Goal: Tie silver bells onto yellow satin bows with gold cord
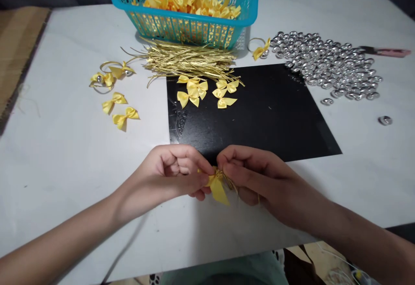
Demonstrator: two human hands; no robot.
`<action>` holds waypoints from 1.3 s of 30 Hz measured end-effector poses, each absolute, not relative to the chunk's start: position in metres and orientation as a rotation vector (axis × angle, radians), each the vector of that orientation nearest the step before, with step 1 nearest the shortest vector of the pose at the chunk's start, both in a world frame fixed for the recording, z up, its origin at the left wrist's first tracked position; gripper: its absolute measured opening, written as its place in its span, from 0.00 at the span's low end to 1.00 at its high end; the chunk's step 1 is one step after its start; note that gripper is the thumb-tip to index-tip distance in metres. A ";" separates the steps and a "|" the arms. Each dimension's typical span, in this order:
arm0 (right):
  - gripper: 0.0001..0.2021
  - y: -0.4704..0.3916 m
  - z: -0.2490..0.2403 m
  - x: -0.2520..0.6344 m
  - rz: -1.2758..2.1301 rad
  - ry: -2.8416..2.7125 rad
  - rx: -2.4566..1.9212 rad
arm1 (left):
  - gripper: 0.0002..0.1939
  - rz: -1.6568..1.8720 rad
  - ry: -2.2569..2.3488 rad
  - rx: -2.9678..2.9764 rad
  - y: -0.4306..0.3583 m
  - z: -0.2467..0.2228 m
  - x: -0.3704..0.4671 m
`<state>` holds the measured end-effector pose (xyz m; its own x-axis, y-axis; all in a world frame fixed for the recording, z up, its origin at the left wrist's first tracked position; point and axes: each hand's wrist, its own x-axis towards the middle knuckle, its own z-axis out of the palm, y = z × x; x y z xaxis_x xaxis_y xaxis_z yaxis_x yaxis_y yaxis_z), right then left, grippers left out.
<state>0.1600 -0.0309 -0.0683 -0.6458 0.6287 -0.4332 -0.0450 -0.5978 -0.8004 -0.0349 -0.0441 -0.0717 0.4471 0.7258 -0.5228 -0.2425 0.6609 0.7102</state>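
Between finger and thumb, my left hand (177, 172) pinches a yellow ribbon bow (218, 190) just above the table's front part. Close beside it my right hand (259, 174) is closed on a thin gold cord (229, 182), which meets the bow at its knot. Part of the cord hangs below the right fingers. Fingertips cover most of the knot, so how the cord runs there is hidden. Several loose bows (189, 97) lie ahead of the hands, by a pile of gold cords (191, 60).
A turquoise basket (191, 17) full of yellow bows stands at the back. Silver bells (333, 66) spread at right, near a pink-handled tool (389, 52). A black mat (259, 112) lies mid-table. Bows with cord loops (110, 77) rest at left, another bow (260, 50) near the bells.
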 end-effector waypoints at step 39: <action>0.06 -0.042 -0.069 0.168 0.499 -2.196 -0.884 | 0.01 0.656 0.995 0.627 -0.044 -0.070 -0.034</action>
